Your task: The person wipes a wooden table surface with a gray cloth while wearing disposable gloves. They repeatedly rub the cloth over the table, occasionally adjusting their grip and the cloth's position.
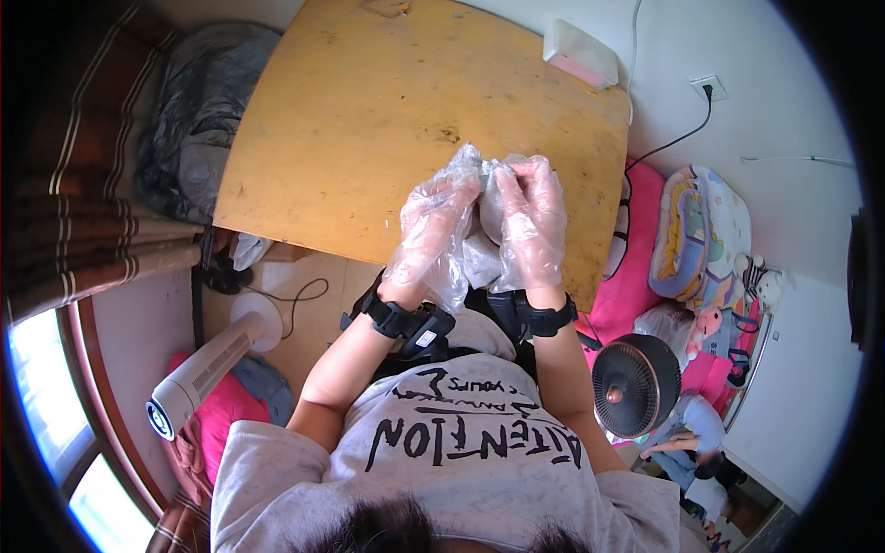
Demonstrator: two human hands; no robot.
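Both hands wear loose, clear plastic gloves and meet above the near edge of a yellow wooden table (346,138). My left hand (439,214) pinches crumpled thin plastic near its fingertips. My right hand (529,207) has its fingers curled on the same crumpled plastic, close beside the left fingertips. A greyish-white item (482,259), partly hidden, shows between and below the hands; whether they hold it, I cannot tell. Black straps with devices are on both wrists.
A white plastic box (581,54) sits at the table's far right edge. Right of the table are a rolled quilt (698,235) and a black fan (636,387). A white tower fan (207,373) stands at left. Another person (684,428) is at lower right.
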